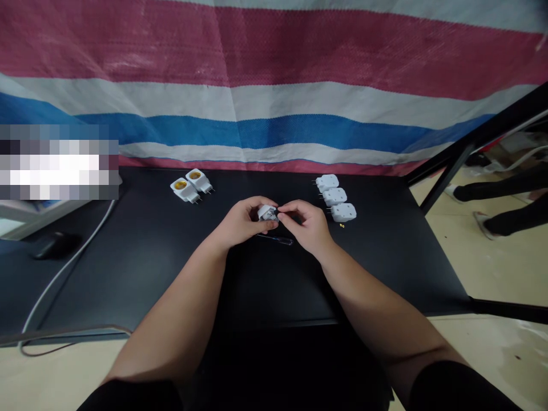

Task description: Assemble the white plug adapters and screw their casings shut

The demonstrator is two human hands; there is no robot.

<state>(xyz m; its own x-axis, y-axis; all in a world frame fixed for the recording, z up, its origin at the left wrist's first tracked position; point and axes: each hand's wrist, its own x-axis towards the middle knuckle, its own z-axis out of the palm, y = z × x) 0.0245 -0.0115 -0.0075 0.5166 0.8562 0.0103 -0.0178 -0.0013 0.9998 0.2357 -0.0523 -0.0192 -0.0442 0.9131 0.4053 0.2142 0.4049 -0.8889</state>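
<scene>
My left hand (245, 221) is closed around a white plug-in lamp socket (266, 213) whose inside, with metal parts, faces up. At its right edge, my right hand (307, 224) pinches thumb and forefinger together. Whatever is between those fingertips is too small to make out. Just below both hands lies a screwdriver (280, 240) with a dark, clear-looking handle. Two white plug-in lamp sockets (185, 188) with brass-coloured threads stand to the left. Several white plug housings (343, 212) with pins pointing left lie to the right, beside small brass pieces (342, 225).
The black table (171, 285) ends against a striped red, white and blue sheet (274, 131). A black mouse (55, 244) and a grey cable (64, 268) lie at the left. Black metal frame bars (449, 171) stand at the right, with another person's legs (514, 197) beyond.
</scene>
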